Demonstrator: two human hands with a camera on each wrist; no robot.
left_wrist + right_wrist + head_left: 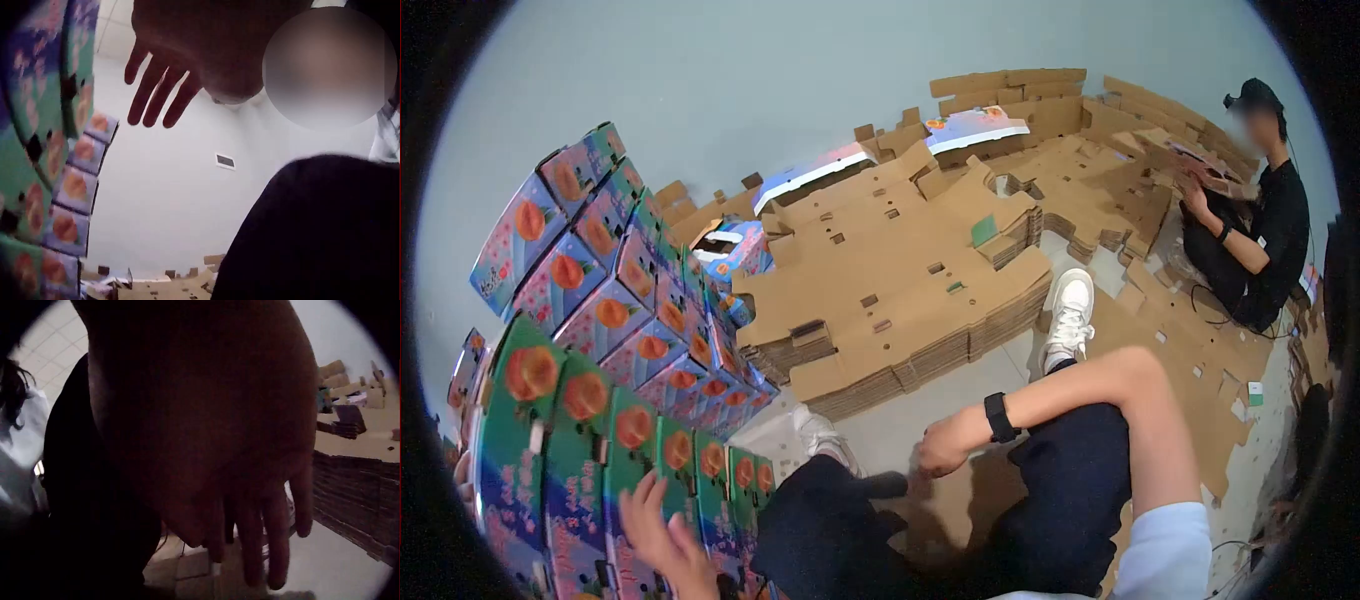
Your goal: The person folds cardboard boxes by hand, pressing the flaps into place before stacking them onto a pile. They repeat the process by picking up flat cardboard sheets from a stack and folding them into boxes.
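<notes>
My left hand [662,535] is held up beside a row of green-and-blue fruit boxes [635,440], overlapping them in the head view. In the left wrist view its fingers [153,94] are extended and slightly spread, with nothing in them. My right hand [950,445] hangs between my knees, wearing a black wristband [1000,417]. From the right wrist view, the fingers [275,544] of that hand point loosely downward and hold nothing. Ahead of my feet lies a low stack of flat brown cardboard blanks [900,280] with cut-out slots.
Blue and pink fruit boxes [615,310] are piled against the wall at left. More cardboard sheets [1090,185] cover the floor at the back right. Another person [1270,220] in black sits there, holding a cardboard piece [1200,165]. Cardboard scraps lie around on the right floor.
</notes>
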